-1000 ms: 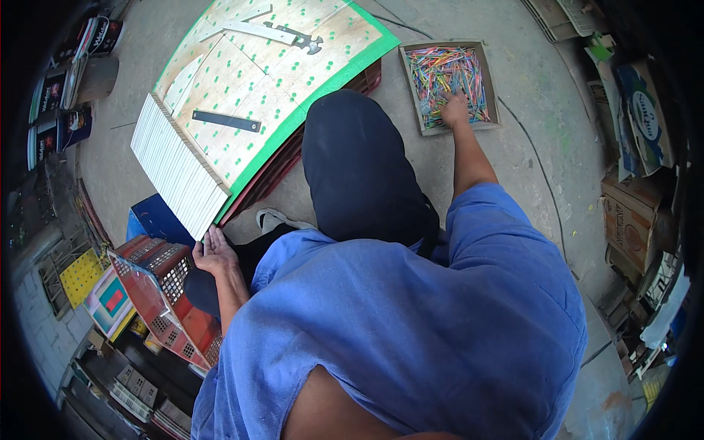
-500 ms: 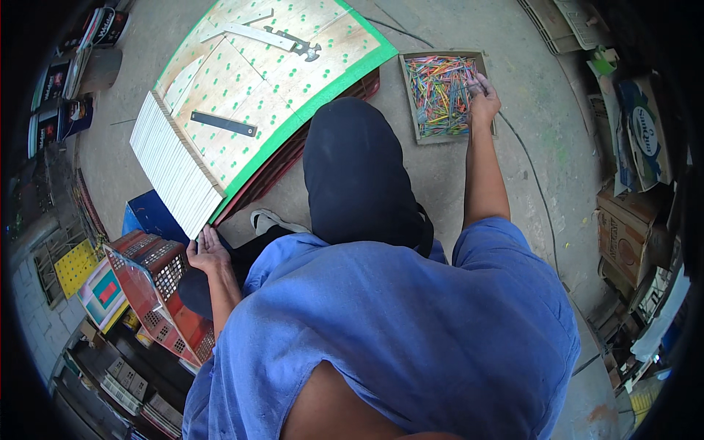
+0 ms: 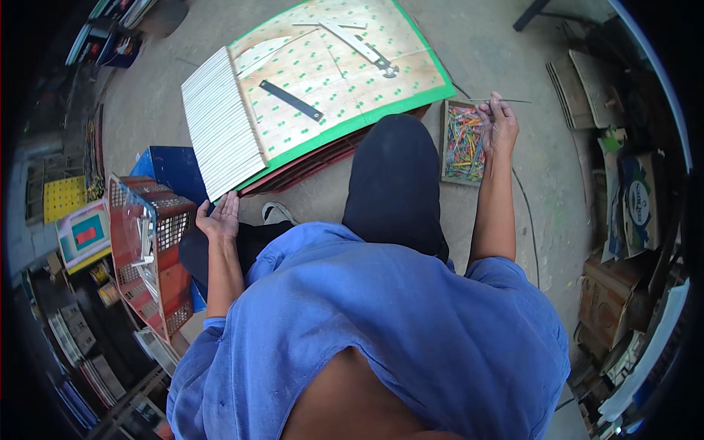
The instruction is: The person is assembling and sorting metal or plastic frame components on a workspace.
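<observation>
Just off the surface [image 3: 345,88]'s near right corner, your right hand [image 3: 500,130] pinches a thin rod [image 3: 519,101] between its fingers; floor [image 3: 561,191] stretches right towards boxes [image 3: 605,293]. White strips [image 3: 224,121] line the surface's left edge; at their near corner, your left hand [image 3: 219,218] lies palm up, fingers spread. The tray [image 3: 443,150] holds coloured sticks [image 3: 463,139]; the red crate [image 3: 172,224], white pieces [image 3: 147,242].

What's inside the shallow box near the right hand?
The box holds many thin multicoloured sticks. They hide its bottom; the right hand covers part of its right side.
</observation>
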A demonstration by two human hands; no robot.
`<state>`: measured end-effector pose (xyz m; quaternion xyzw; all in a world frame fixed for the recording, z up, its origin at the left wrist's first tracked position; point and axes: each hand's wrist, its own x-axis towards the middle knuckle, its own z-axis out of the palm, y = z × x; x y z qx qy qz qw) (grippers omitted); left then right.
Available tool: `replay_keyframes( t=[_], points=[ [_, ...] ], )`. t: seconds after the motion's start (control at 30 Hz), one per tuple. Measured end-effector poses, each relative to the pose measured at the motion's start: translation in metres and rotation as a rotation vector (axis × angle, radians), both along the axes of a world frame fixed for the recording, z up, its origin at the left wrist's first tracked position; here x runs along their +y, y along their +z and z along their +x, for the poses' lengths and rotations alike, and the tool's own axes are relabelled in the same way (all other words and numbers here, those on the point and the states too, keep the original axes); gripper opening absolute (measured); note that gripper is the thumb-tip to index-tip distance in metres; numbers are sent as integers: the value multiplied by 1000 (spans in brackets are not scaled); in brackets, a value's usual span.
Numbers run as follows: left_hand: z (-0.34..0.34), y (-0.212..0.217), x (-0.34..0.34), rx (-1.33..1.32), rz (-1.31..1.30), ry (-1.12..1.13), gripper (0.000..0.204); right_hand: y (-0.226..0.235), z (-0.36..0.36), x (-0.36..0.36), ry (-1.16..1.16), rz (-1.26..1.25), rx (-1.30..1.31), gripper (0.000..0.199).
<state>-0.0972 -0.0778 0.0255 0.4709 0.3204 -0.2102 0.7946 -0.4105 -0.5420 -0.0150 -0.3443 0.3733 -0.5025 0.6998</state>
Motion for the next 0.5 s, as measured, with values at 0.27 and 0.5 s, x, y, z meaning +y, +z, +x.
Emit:
replay_keyframes(
  t=[0.27,0.5],
  points=[
    [6,-4,27,94,-220,-95,71,95,109,69,419,-178,80,17],
    [4,-16,35,-9,-238,-209,74,101,221,216,974,-641,251,9]
  ],
)
